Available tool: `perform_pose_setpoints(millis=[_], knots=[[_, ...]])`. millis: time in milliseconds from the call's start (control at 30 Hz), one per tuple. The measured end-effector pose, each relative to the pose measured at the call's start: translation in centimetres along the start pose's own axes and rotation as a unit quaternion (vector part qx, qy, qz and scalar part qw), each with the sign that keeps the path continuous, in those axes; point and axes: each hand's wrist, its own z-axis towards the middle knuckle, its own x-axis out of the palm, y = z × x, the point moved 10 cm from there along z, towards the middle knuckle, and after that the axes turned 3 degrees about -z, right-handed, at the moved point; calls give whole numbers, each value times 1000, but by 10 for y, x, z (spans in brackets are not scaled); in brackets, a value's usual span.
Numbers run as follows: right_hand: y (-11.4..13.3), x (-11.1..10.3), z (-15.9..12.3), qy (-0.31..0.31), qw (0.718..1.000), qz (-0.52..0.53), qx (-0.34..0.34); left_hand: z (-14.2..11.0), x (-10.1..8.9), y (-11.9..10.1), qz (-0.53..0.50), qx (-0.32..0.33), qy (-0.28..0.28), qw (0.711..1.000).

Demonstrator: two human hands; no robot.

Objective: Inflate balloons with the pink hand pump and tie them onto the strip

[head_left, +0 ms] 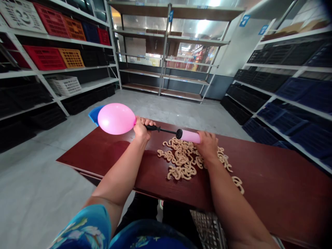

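A hand balloon pump [190,136] with a pink barrel and a black rod is held level above the table, its rod drawn out. My left hand [142,128] is closed around its black end, where the neck of an inflated pink balloon [116,118] meets my fingers; the join is hidden. At the other end, my right hand [206,143] wraps the pink barrel. Beneath the pump and around my right hand lies a loose pile of beige curled pieces [181,157], whose kind I cannot make out.
The dark red table [264,169] stands before me, with a blue object [94,114] behind its left end. Shelves with crates [45,57] line both sides, and a metal rack [163,69] is at the back. A woven basket [207,228] is below the front edge.
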Motion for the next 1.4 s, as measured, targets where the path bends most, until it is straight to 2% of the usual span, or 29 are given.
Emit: perform_pose_setpoints(millis=[133, 267, 467, 567, 633, 733, 933, 1033, 1133, 1400], knots=[[-19, 6, -1, 4, 999, 1, 42, 14, -16, -6, -18, 13, -19, 1000], [-6, 11, -2, 15, 1000, -10, 20, 14, -23, 13, -20, -2, -20, 1000], [28, 7, -4, 11, 1000, -12, -23, -4, -11, 56, 1, -56, 1, 998], [35, 6, -4, 6, 999, 2, -44, -12, -2, 67, 9, -72, 9, 997], [35, 6, -3, 9, 998, 12, -55, -13, 2, 66, 6, -71, 17, 997], [27, 7, 0, 17, 998, 18, -52, -7, 3, 53, 1, -56, 14, 998], [-6, 6, 0, 20, 1000, 11, 6, 15, -16, 7, -4, -15, -23, 1000], [-12, 5, -1, 15, 999, 1, 33, 20, -24, -5, -7, -1, -32, 999], [-6, 6, -1, 17, 999, -13, 41, 16, -24, 0, -4, 1, -25, 1000], [35, 2, -4, 18, 999, -6, -38, -16, 0, 50, 14, -51, 13, 998]])
